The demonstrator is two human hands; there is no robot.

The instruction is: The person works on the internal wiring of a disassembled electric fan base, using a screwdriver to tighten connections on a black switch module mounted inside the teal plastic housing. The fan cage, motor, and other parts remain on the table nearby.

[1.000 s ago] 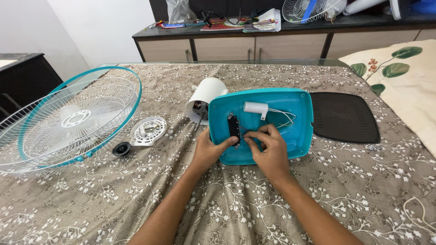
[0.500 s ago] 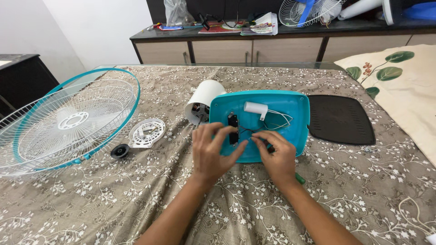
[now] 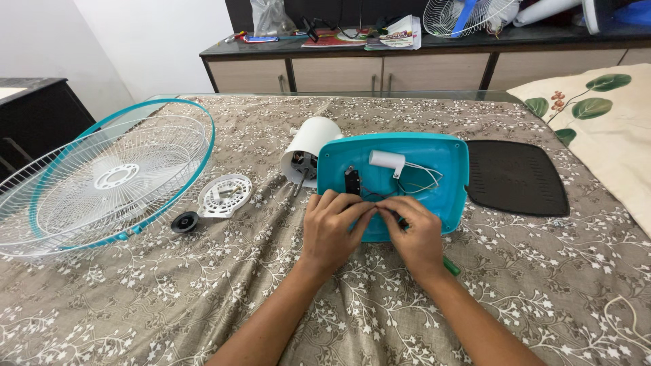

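1. Brown floral cloth (image 3: 203, 298) covers the surface nearest me, and both my forearms run up over it.
2. My left hand (image 3: 330, 227) and right hand (image 3: 415, 234) meet at the near edge of the teal fan base (image 3: 434, 152), fingertips pinched together on the thin wires there; I can't tell exactly which wire each one grips.
3. Peeking out from under my right wrist is a green tool tip (image 3: 451, 266), lying on the cloth.
4. Inside the upturned base sit a black switch block (image 3: 352, 181) and a white cylinder part (image 3: 387, 159), wires trailing loose, so the base is open and the wiring looks unfinished.
5. Its black bottom cover (image 3: 515, 177) lies off, just beside the base.
6. Left of it: white motor housing (image 3: 308, 146), round white disc (image 3: 225, 196), black knob (image 3: 184, 221).
7. Furthest left, the fan guard (image 3: 108, 176) lies detached.
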